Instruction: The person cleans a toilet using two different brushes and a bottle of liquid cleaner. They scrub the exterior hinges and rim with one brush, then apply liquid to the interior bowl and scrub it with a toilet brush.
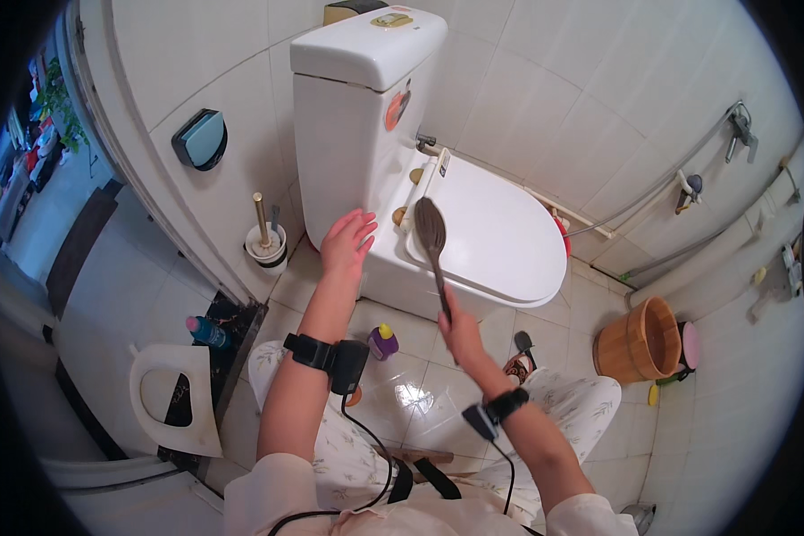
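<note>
In my right hand point(460, 330) is the handle of a dark brown, long-handled brush point(431, 225). Its oval head points up over the left part of the closed white toilet lid point(509, 237); whether it touches the lid I cannot tell. My left hand point(344, 243) holds nothing, its fingers apart beside the toilet body, left of the hinge end of the lid. Two round tan knobs point(400, 215) show near the hinge. The white toilet tank point(335, 125) rises behind my left hand.
A toilet brush in a holder point(268, 255) stands left of the toilet. On the floor are a purple bottle with a yellow cap point(383, 342), a wooden bucket point(630, 344) and, by the doorway, a white toilet seat point(174, 397) and a blue bottle point(207, 332). Shower hose point(639, 201) hangs at right.
</note>
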{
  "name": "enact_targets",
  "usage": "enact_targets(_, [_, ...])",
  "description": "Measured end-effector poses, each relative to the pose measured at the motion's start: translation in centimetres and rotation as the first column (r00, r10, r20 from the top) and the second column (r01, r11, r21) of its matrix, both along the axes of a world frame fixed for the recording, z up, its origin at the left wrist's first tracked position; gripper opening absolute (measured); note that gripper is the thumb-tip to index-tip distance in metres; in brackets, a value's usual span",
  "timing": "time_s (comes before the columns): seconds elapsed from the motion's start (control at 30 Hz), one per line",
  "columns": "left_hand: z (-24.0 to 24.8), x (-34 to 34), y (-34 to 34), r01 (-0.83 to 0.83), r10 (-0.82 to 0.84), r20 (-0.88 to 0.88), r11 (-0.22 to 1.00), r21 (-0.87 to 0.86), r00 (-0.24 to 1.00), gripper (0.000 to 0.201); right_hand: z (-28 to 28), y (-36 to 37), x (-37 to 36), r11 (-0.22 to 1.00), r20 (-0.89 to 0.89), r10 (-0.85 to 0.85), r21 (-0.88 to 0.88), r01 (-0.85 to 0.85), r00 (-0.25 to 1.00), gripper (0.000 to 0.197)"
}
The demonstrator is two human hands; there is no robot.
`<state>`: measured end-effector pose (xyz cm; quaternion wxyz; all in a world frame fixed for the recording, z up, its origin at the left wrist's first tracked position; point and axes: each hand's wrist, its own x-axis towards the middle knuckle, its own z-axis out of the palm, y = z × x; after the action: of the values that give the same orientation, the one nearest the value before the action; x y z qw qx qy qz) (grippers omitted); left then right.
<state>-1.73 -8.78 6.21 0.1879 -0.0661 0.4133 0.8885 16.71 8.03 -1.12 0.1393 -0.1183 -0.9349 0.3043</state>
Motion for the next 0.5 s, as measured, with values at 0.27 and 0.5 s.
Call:
enact_targets(0.27, [0.3, 0.6, -1.3, -0.089, 0.091, -0.049, 0.995, 0.048, 0.995, 0.024, 0.7, -0.9, -0.1, 0.999, -0.026, -0.040, 0.014, 0.040, 0.999, 0.055])
enact_targets(0.5, [-0.2, -0.4, -3.9, -0.139, 0.139, 0.000, 0.986, 0.089, 0.990, 0.025, 5.6, -5.7, -4.6, 0.682, -0.045, -0.044, -0.731, -0.003, 0.998, 0.045])
